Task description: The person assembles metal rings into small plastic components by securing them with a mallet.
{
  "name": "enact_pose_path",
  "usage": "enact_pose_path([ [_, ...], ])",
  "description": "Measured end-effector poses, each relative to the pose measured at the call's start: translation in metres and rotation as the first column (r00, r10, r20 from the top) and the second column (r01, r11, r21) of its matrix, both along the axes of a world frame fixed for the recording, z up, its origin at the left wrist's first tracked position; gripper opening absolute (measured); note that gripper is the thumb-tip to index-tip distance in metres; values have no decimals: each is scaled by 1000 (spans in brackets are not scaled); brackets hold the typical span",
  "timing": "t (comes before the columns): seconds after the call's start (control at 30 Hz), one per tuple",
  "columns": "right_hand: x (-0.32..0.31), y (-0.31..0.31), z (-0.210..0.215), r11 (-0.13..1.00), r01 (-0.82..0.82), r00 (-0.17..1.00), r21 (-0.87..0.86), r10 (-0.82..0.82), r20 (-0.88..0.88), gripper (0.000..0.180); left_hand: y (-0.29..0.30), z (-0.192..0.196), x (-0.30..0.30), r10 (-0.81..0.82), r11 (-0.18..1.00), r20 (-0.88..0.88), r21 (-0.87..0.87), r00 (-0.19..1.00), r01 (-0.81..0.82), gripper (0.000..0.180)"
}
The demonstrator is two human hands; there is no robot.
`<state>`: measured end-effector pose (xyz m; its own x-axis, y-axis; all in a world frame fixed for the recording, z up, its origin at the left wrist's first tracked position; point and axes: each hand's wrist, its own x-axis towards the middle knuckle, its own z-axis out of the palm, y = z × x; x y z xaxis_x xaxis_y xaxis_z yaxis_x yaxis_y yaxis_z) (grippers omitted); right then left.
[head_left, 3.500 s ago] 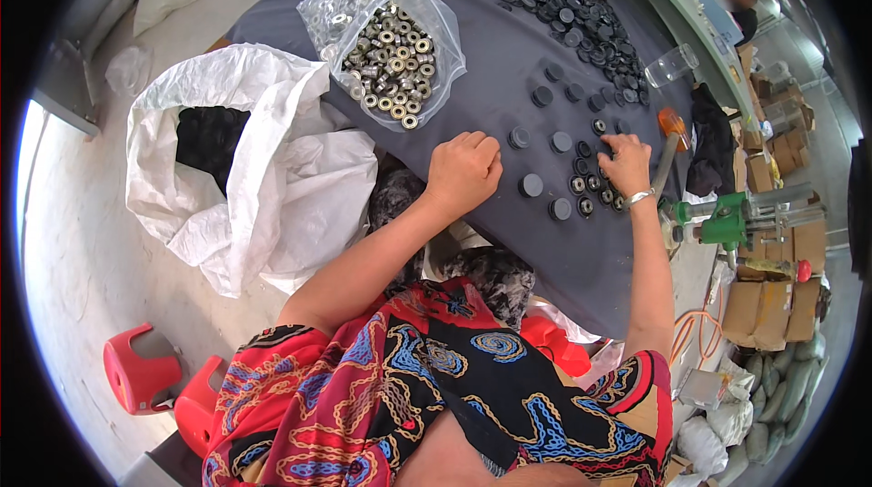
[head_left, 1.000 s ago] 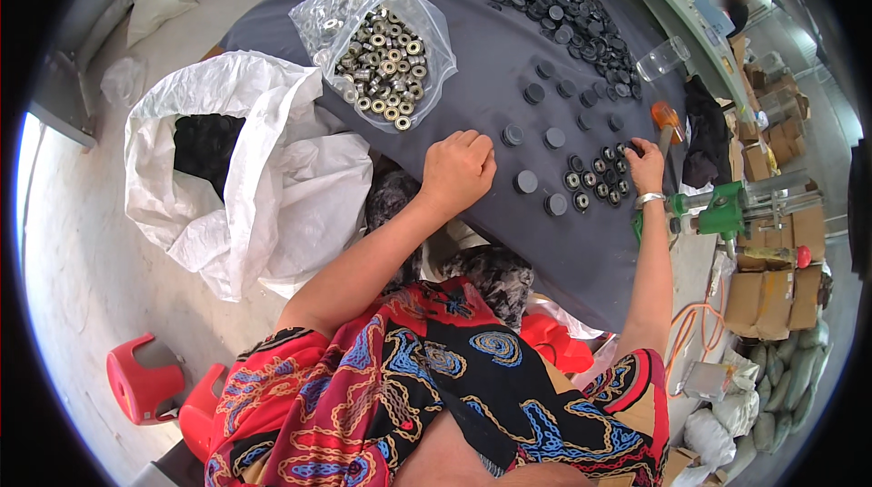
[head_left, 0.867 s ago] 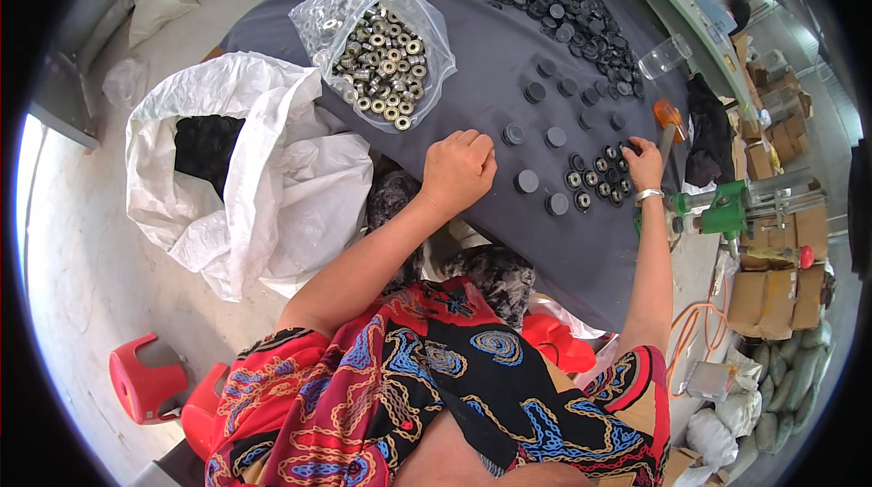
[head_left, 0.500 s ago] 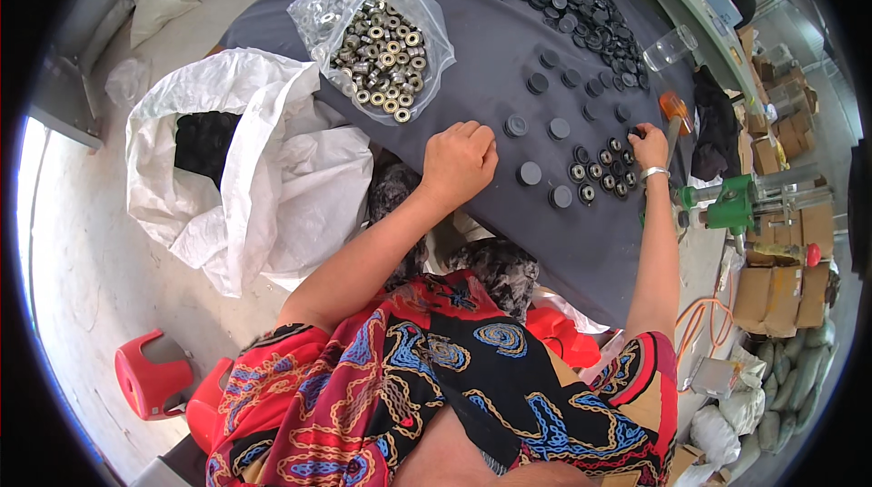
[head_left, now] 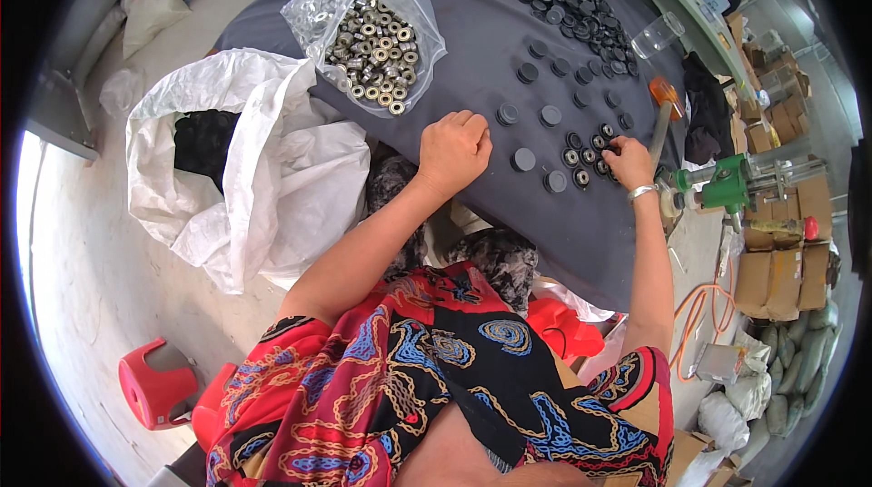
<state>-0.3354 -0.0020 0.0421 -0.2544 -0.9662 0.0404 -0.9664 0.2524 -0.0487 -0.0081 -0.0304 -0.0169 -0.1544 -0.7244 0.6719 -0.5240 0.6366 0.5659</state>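
Observation:
My right hand (head_left: 631, 163) pinches a small black round piece (head_left: 609, 150) at its fingertips, over the right side of a cluster of black wheels (head_left: 570, 157). Several of these have metal bearings seated in their centres; the hand covers part of the cluster. My left hand (head_left: 456, 151) is curled into a loose fist by the near table edge, and its palm is hidden. Beyond it, a clear plastic bag (head_left: 429, 25) lies open with many loose metal bearings (head_left: 374, 55). Plain black discs (head_left: 523, 159) stand singly and in short stacks between the hands.
A heap of black discs (head_left: 581, 5) covers the far table. Right of my hand lie an orange-handled tool (head_left: 666, 92) and a clear jar (head_left: 658, 34), near a green hand press (head_left: 727, 187). An open white sack (head_left: 272, 169) with black contents stands left; a red stool (head_left: 156, 384) sits lower left.
My right hand has moved left onto the cluster of wheels, with its fingertips now among them. The left fist stays about where it was. The whole view has shifted slightly.

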Motion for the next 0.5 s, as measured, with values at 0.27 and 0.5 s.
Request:
enact_pose_path([
  [0.27,-10,0,-4,999,-44,994,-14,45,97,32,3,-1,2,14,1000,3,7,1000,-14,6],
  [0.5,-31,6,-31,944,11,947,-331,97,308,33,2,3,1,-3,1000,-12,8,1000,3,7],
])
